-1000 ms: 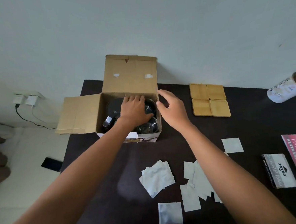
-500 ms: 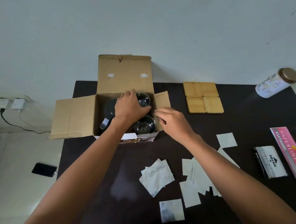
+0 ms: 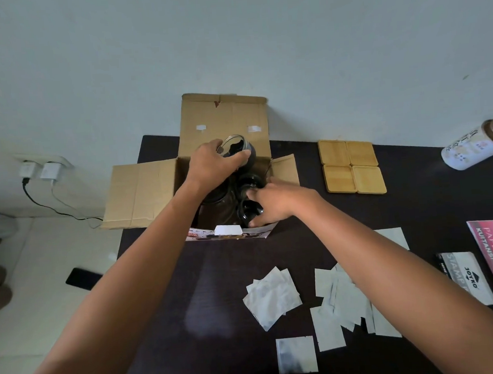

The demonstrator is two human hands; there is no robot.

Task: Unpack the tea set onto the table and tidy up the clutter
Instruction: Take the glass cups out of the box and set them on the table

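While the left hand (image 3: 213, 165) has its fingers wrapped tight around 1 glass cup (image 3: 238, 151), the cup sits up above the open cardboard box (image 3: 226, 170) in the middle of the frame. The right hand (image 3: 273, 205) is low at the box's right side, fingers curled near another dark cup (image 3: 250, 211); I cannot tell if its grip has closed on it. More dark tea things still sit inside the box.

To do this step well, I think the cup should go straight up, clear of the flaps, then down softly on the dark surface (image 3: 206, 292). The 4 wooden coasters (image 3: 351, 166) at the upper right look like a good spot. The white paper squares (image 3: 329, 300) at the lower right still need tidying.
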